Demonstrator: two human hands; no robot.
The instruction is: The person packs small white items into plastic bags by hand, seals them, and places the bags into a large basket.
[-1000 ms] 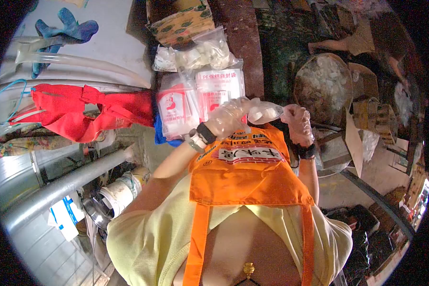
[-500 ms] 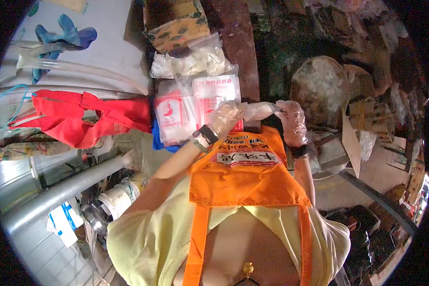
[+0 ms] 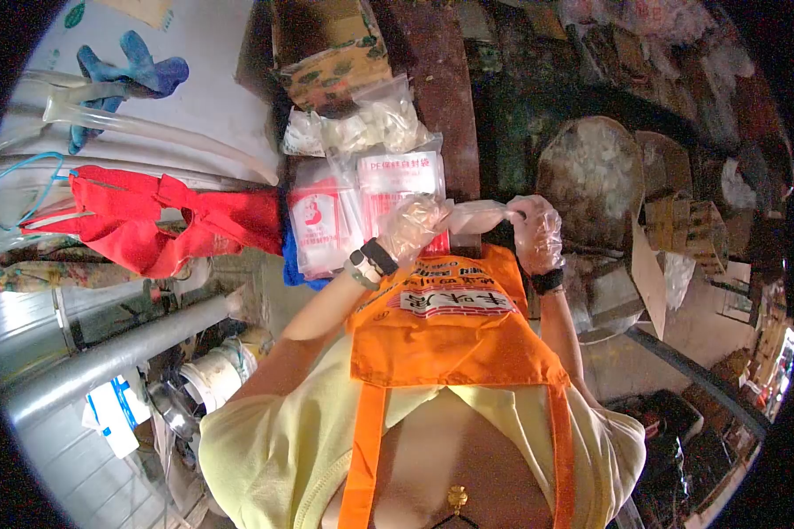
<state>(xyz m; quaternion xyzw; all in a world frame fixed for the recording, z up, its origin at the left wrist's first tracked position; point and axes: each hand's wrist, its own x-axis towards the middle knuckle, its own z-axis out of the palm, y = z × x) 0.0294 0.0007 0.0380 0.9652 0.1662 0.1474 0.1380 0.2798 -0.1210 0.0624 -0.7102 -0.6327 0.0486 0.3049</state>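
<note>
My left hand (image 3: 412, 227), in a clear plastic glove with a watch at the wrist, pinches one end of a small clear plastic bag (image 3: 478, 217). The other end is in the fingers of my right hand (image 3: 537, 231), gloved the same way with a dark band at the wrist. The bag stretches level between both hands, above the orange apron (image 3: 450, 344). Just beyond my left hand lies a pack of printed zip bags (image 3: 399, 172). Beside it is a second red-and-white pack (image 3: 322, 220). Farther off sits a clear bag of pale pieces (image 3: 366, 128).
A red apron-like cloth (image 3: 159, 220) and a blue glove (image 3: 123, 79) lie on the left. An open cardboard box (image 3: 331, 70) stands at the back. At right is a box lined with clear plastic (image 3: 591, 167). A grey pipe (image 3: 123, 353) runs at lower left.
The view has shifted slightly, so the surroundings sit a little lower. Both hands still hold the bag; it now looks straighter between them, and the left wrist has turned a little.
</note>
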